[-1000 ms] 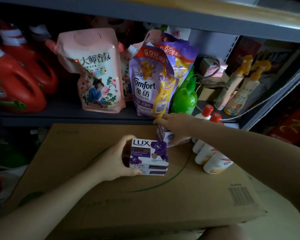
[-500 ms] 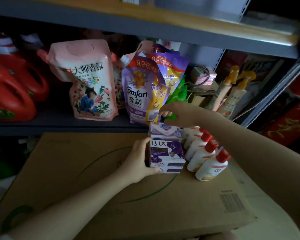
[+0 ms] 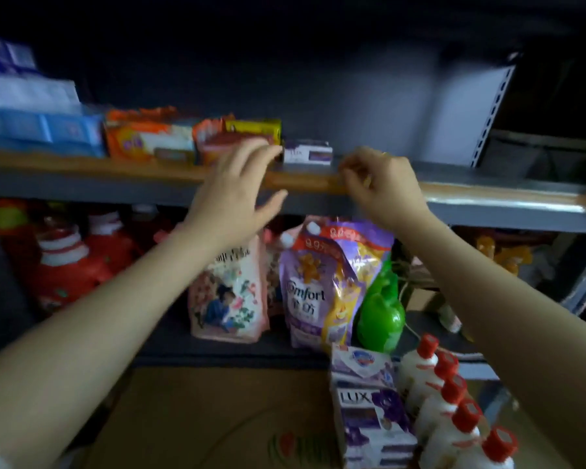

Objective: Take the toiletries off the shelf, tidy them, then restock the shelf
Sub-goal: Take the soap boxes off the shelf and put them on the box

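Fingers reach the purple-and-white, blurred Lux soap box.

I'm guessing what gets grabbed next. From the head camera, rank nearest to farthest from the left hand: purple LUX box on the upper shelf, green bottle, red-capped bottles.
1. Purple LUX box, just right of the left hand fingertips.
2. Green bottle, lower shelf.
3. Red-capped bottles, bottom right, on the carton.

A shop storeroom: metal shelves crowded with packaged toiletries.
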Available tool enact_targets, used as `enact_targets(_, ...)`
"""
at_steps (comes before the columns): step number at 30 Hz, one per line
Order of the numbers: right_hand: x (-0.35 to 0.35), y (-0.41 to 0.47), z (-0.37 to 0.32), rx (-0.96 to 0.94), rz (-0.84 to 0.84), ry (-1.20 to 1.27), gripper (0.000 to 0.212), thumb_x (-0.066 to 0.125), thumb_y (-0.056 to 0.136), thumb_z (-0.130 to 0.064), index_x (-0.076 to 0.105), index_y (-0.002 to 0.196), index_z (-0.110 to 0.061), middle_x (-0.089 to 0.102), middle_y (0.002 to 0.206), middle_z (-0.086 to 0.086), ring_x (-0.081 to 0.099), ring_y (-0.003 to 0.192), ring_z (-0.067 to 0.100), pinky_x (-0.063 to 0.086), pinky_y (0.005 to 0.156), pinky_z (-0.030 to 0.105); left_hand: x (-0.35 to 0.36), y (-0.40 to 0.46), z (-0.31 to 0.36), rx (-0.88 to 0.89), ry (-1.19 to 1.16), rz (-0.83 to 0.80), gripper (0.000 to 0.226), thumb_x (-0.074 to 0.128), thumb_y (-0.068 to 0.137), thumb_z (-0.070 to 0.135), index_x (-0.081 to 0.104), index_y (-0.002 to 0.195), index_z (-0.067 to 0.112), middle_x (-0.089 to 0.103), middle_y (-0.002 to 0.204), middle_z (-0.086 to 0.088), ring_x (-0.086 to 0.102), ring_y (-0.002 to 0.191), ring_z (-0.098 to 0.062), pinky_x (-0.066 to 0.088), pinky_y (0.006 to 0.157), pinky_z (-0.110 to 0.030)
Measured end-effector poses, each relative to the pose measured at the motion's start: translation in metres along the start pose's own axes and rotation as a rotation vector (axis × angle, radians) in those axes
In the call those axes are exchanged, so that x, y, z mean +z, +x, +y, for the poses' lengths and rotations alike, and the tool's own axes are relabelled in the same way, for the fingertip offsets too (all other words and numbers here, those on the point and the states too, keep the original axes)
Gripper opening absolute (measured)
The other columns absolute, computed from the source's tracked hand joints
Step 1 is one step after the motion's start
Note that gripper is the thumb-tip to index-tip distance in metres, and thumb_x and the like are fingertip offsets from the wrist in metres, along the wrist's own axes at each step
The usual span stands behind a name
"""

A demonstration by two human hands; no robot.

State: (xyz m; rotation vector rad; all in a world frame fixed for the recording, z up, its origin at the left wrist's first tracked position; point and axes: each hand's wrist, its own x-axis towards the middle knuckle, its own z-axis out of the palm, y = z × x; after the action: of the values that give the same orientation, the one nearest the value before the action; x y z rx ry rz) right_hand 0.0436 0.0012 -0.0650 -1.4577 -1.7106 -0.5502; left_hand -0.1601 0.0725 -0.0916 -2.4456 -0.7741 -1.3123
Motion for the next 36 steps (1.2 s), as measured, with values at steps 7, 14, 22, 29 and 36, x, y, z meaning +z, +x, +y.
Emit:
enact_targets(7, 0.036, 0.091, 0.028, 0.2, -0.309, -0.119, 0.033, 0.048, 0.092, -0.014, 0.053, 0.124, -0.006, 0.056, 0.124, 0.018, 0.052, 0.112, 0.033, 0.039, 0.088, 0.032, 0.0, 0.06, -0.046, -0.004, 0.291, -0.22, 0.058, 0.033, 0.09, 0.049, 0.052, 0.127, 0.008, 0.052, 0.128, -0.012, 0.047, 0.118, -0.031, 0.04, 0.09, -0.041)
enact_targets(14, 0.075, 0.131, 0.051, 0.201, -0.798, -0.273, 0.051, 0.042, 0.098, -0.023, 0.026, 0.145, -0.011, 0.03, 0.15, 0.016, 0.036, 0.132, 0.032, 0.027, 0.111, 0.036, 0.008, 0.056, -0.056, 0.052, 0.242, -0.157, 0.055, 0.032, 0.083, 0.046, 0.071, 0.097, 0.01, 0.07, 0.094, -0.008, 0.066, 0.083, -0.029, 0.05, 0.066, -0.037)
enact_targets(22, 0.04, 0.127, 0.057, 0.067, -0.813, -0.165, 0.046, 0.062, 0.084, -0.044, 0.052, 0.123, -0.023, 0.052, 0.122, -0.005, 0.05, 0.117, 0.019, 0.039, 0.099, 0.032, 0.008, 0.054, -0.056, 0.032, 0.22, -0.176, 0.053, 0.033, 0.083, 0.044, 0.071, 0.098, 0.01, 0.07, 0.096, -0.006, 0.066, 0.085, -0.027, 0.05, 0.069, -0.035)
enact_targets(29, 0.043, 0.111, 0.04, 0.236, -0.871, 0.076, 0.07, 0.073, 0.072, -0.047, 0.044, 0.13, -0.02, 0.054, 0.119, -0.007, 0.052, 0.109, 0.015, 0.044, 0.093, 0.028, 0.004, 0.054, -0.056, 0.02, 0.154, -0.15, 0.055, 0.03, 0.083, 0.044, 0.07, 0.1, 0.011, 0.069, 0.098, -0.005, 0.065, 0.089, -0.027, 0.05, 0.069, -0.035)
enact_targets(36, 0.003, 0.072, 0.002, 0.224, -0.239, 0.812, 0.043, 0.076, 0.07, -0.032, 0.054, 0.107, -0.031, 0.067, 0.096, -0.008, 0.065, 0.085, 0.01, 0.053, 0.064, 0.02, -0.002, 0.058, -0.043, -0.11, -0.195, -0.041, 0.053, 0.031, 0.089, 0.046, 0.056, 0.121, 0.011, 0.058, 0.123, -0.006, 0.053, 0.115, -0.024, 0.043, 0.091, -0.033)
